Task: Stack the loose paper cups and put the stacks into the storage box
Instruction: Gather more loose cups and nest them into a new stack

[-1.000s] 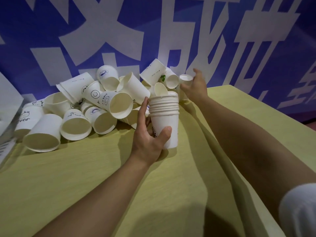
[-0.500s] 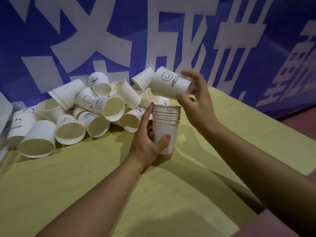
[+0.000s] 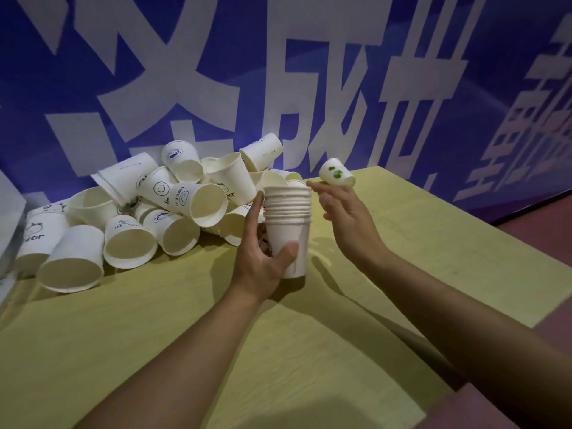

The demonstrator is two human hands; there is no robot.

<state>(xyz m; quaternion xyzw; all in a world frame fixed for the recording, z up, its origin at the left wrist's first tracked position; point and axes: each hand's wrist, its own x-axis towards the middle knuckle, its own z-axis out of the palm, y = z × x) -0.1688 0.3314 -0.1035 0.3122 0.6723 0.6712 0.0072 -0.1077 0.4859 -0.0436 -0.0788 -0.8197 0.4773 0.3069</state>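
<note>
My left hand (image 3: 263, 258) grips a stack of several nested white paper cups (image 3: 289, 221) by its lower half, upright just above the yellow table (image 3: 433, 258). My right hand (image 3: 343, 218) hovers right of the stack with relaxed fingers holding nothing, one fingertip at the stack's top rim. A small white cup with green marks (image 3: 337, 176) lies on its side just beyond those fingers; contact cannot be told. A pile of loose white cups (image 3: 130, 243) lies tumbled to the left and behind the stack. No storage box is clearly visible.
A blue banner with big white characters (image 3: 309, 88) closes off the back of the table. A pale object (image 3: 9, 230) shows at the left edge. The table's right edge (image 3: 526, 308) drops to a reddish floor.
My right hand carried a smiley "HELLO" cup to the stack and no longer holds it. The stack is taller by one rim, and that hand now holds nothing.
</note>
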